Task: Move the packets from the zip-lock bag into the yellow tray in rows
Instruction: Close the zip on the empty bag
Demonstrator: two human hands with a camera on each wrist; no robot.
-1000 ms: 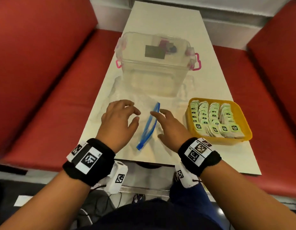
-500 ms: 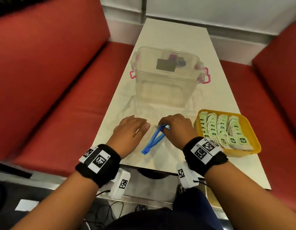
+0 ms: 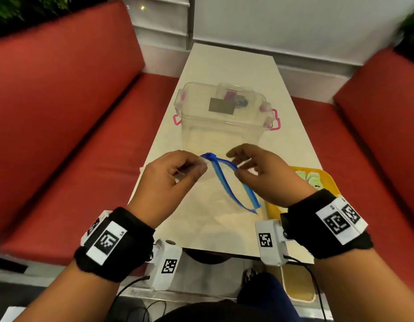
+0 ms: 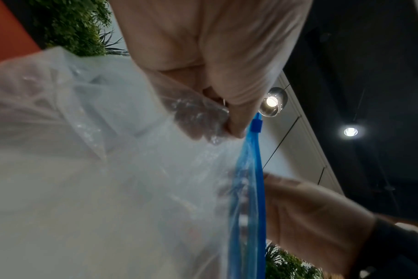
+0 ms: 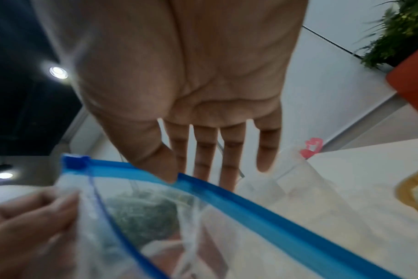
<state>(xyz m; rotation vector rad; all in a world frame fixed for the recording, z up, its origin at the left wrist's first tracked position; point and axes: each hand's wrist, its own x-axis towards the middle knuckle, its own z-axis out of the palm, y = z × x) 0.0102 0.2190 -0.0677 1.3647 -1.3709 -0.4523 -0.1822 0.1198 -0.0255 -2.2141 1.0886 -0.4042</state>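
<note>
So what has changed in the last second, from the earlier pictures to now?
The zip-lock bag has gone from lying flat to lifted. The left hand pinches its film by the slider; the right hand holds the blue zip strip. The yellow tray and the clear box stayed in place.

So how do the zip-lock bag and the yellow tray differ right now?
The zip-lock bag is held up off the table, pinched by the left hand and the right hand; the yellow tray rests on the table, untouched. The bag is clear, limp plastic with a blue zip; the tray is opaque and rigid. The tray holds green packets; none show in the bag. Both are open on top.
</note>
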